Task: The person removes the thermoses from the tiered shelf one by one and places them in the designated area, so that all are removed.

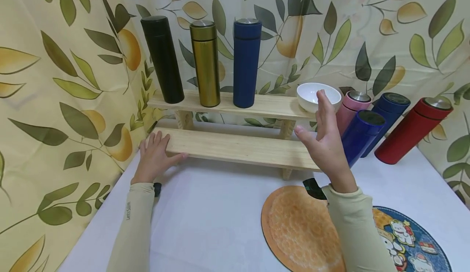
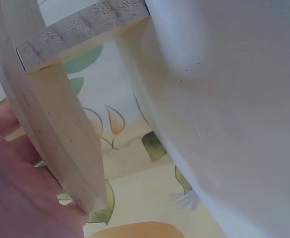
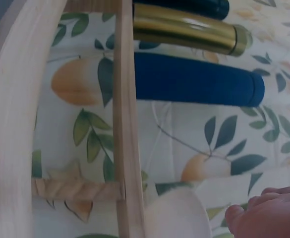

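Observation:
My left hand rests on the left end of the lower plank of a two-tier wooden rack, thumb stretched along its front edge. In the left wrist view, fingers lie against the wood. My right hand is raised above the lower plank's right end, thumb apart from the fingers, holding nothing. Behind it, a white bowl sits on the upper plank. Further left on that plank stand a black flask, a gold flask and a blue flask.
Right of the rack are a pink flask, a bright blue flask, a dark blue flask and a red flask. A round brown mat and a patterned mat lie in front. Leaf-print curtains enclose the table.

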Tool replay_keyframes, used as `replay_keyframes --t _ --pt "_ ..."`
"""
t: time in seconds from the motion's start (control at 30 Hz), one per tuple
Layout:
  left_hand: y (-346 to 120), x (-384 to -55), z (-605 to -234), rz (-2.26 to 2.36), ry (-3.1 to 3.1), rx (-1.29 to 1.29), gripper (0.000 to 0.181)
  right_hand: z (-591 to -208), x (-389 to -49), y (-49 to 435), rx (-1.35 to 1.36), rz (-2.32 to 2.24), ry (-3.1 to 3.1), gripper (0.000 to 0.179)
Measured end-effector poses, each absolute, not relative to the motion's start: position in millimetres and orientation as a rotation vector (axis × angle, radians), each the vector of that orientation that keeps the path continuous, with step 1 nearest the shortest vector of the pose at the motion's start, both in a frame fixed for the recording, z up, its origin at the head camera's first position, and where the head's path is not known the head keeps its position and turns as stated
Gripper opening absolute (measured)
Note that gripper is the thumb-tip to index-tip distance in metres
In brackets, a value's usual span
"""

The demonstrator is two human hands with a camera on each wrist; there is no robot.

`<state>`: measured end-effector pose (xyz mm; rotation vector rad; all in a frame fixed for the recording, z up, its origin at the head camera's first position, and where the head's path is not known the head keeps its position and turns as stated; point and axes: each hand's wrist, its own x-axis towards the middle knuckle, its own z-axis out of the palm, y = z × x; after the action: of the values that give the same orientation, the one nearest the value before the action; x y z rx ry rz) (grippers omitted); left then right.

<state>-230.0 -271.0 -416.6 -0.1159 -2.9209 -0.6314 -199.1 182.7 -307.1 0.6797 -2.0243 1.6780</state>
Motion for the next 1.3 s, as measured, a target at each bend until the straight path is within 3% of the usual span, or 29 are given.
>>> replay_keyframes --t 0.43,1.3 --pt "-267.5 -227.8 -413.4 -0.615 -2.924 -0.076 0.109 -307.3 -217.1 150.6 0.721 1.878 -2.088 0.085" --pt "-265.5 -230.4 -413.7 -0.682 -2.944 -0.049 0.106 -235.3 -290.4 106.0 0.597 2.027 -2.171 0.091"
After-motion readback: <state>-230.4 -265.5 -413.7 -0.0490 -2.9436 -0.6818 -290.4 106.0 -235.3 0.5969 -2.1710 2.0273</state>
